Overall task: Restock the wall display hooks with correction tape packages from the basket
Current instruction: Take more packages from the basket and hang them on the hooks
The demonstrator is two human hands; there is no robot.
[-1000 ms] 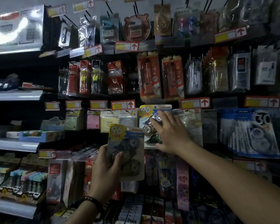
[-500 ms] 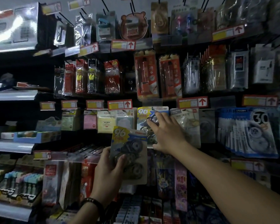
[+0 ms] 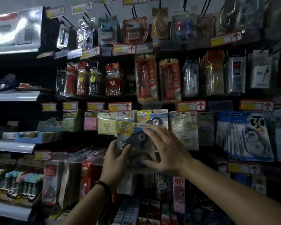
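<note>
**Kid:** Up on the wall display, near the middle, what are the hands doing?

**Helper:** Both hands are on one correction tape package [image 3: 133,143]. It has a yellow "96" at the top corner. The left hand [image 3: 116,157] pinches its lower left edge, thumb on the front and the other fingers behind. The right hand [image 3: 167,150] lies on the front with its fingers spread out flat.

**Kid:** Is the package on a hook?

**Helper:** I cannot tell. It is upright, just in front of another pack like it, the hanging pack [image 3: 154,118]. That one peeks out above and to the right.

**Kid:** What is next to them?

**Helper:** To the left hang little sticky note pads [image 3: 106,125]. To the right is a clear tape pack [image 3: 184,129]. Far to the right is a blue pack [image 3: 243,135] with a big "30". Above sits a red price tag [image 3: 119,106] with an arrow.

**Kid:** What is on the left arm?

**Helper:** A dark bracelet [image 3: 104,186] goes around the wrist.
</note>
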